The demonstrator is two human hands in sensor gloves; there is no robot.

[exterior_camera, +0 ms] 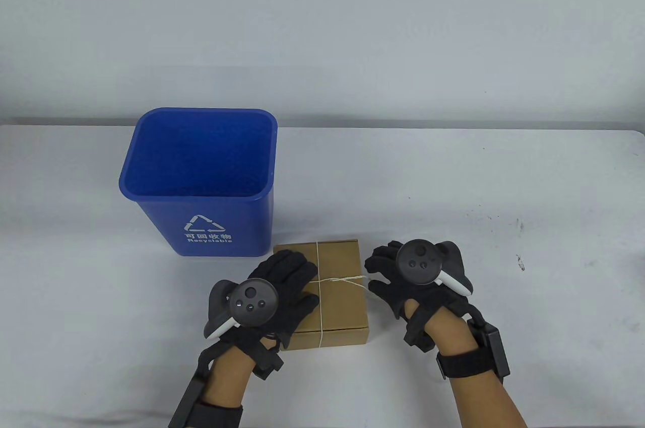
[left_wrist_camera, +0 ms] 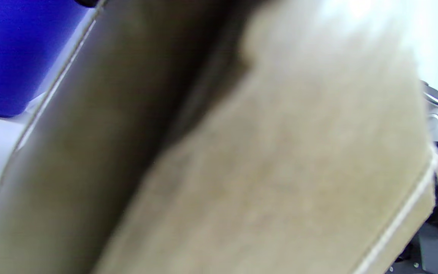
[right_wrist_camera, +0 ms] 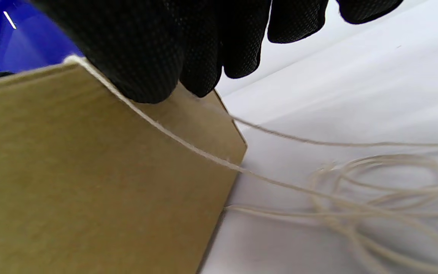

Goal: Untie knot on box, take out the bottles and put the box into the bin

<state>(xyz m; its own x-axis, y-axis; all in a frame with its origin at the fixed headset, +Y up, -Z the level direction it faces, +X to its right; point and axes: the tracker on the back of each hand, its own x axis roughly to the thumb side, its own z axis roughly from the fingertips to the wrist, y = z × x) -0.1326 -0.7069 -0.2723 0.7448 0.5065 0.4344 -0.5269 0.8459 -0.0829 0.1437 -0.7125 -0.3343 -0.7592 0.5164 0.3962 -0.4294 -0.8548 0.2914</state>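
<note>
Box: the brown cardboard box (exterior_camera: 332, 292) sits flat on the white surface (exterior_camera: 504, 196), closed, just in front of the blue bin (exterior_camera: 201, 181) and a little to its right, close to it but I see no contact.

String: a pale string (exterior_camera: 318, 257) runs front-to-back over the lid and a second run crosses it left-to-right; the knot (exterior_camera: 322, 281) sits where they cross, about mid-lid, with loose ends trailing off the box's right edge onto the surface.

Left hand: my left hand (exterior_camera: 277, 287) lies flat on the left half of the lid, fingers straight and spread, pressing the box down and holding nothing.

Right hand: my right hand (exterior_camera: 398, 272) is at the box's right edge, fingers (right_wrist_camera: 143, 57) curled down over the string where it bends over the top edge. From the right wrist view they seem to pinch it, though the contact itself is hidden under the glove.

Key relation: the knot lies to the left of my right fingers, between the two hands, and the crossing run leads straight from those fingers to it. The right hand is the one on the string; the left only anchors.

Judgement: untying is just under way, so the pull should go rightward, away from the box.

Bottles: not visible; presumably inside.
</note>
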